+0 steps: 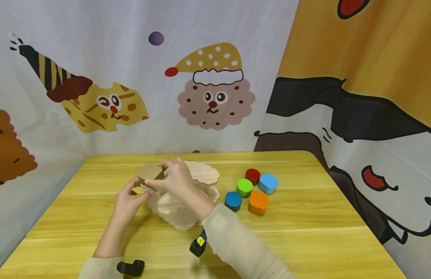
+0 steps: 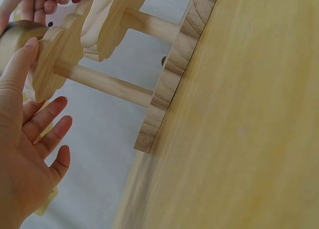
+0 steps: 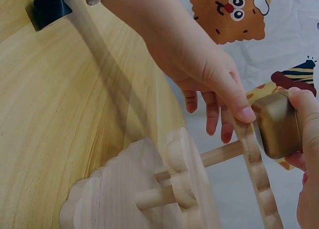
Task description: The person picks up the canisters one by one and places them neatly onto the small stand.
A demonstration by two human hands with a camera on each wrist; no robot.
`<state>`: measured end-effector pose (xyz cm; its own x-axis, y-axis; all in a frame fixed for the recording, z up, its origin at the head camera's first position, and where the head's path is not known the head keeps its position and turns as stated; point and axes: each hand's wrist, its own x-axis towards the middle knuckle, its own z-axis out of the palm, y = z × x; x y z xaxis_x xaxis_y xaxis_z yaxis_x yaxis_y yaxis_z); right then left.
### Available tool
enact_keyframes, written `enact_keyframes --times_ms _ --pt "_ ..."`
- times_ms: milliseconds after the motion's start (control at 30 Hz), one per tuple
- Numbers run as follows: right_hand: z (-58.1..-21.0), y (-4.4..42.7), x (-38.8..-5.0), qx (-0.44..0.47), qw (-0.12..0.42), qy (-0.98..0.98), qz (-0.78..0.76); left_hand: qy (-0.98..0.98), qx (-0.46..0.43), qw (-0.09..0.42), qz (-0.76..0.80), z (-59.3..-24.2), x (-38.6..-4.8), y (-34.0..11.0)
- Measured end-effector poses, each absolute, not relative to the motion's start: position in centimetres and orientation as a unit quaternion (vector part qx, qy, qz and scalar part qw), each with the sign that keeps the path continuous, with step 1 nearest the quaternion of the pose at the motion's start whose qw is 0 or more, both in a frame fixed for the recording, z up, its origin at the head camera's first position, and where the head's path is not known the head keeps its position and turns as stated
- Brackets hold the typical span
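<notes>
A pale wooden stand (image 1: 180,219) has scalloped tiers held up on round posts. At its top left tier, my right hand (image 1: 177,176) pinches a gold block with rounded corners (image 1: 150,171) between thumb and fingers. The block (image 3: 274,124) is on or just above that tier; contact is unclear. My left hand (image 1: 126,201) holds the same tier's edge, its thumb at the rim. In the left wrist view, the left hand's (image 2: 25,154) lower fingers spread loosely below the tier. Only part of the right hand (image 3: 309,124) shows in the right wrist view.
Right of the stand, on the wooden table (image 1: 306,232), are several coloured blocks: red (image 1: 252,176), light blue (image 1: 268,183), green (image 1: 244,187), dark blue (image 1: 233,200) and orange (image 1: 258,202). A printed curtain (image 1: 124,23) hangs behind the table.
</notes>
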<state>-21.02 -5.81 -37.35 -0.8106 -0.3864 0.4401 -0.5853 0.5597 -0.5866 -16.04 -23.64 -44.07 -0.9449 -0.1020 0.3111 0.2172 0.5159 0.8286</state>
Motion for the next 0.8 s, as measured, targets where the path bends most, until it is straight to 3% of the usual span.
enact_keyframes --times_ms 800 --pt "-38.2 -5.78 -20.85 0.262 0.122 -0.89 0.352 -0.855 -0.029 0.164 -0.49 -44.23 -16.12 -23.68"
